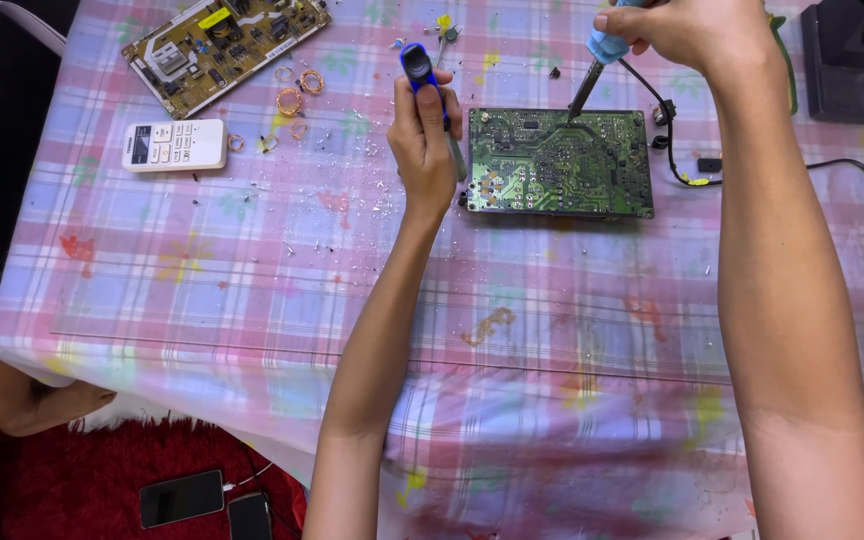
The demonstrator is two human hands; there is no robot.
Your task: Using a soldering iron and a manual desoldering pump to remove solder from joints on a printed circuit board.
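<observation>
A green circuit board (559, 162) lies solder side up on the checked tablecloth (252, 280). My right hand (687, 28) grips a soldering iron with a blue handle (607, 45); its dark tip touches the board's upper middle. My left hand (424, 135) is closed around a blue desoldering pump (418, 66), held upright just left of the board. A black cord runs from the iron toward the right.
A second, tan circuit board (222, 42) lies at the top left, with a white remote control (174, 145) and several copper wire coils (290, 100) near it. A black stand (847, 55) sits at the top right. Two phones (182, 497) lie on a red rug below the table edge.
</observation>
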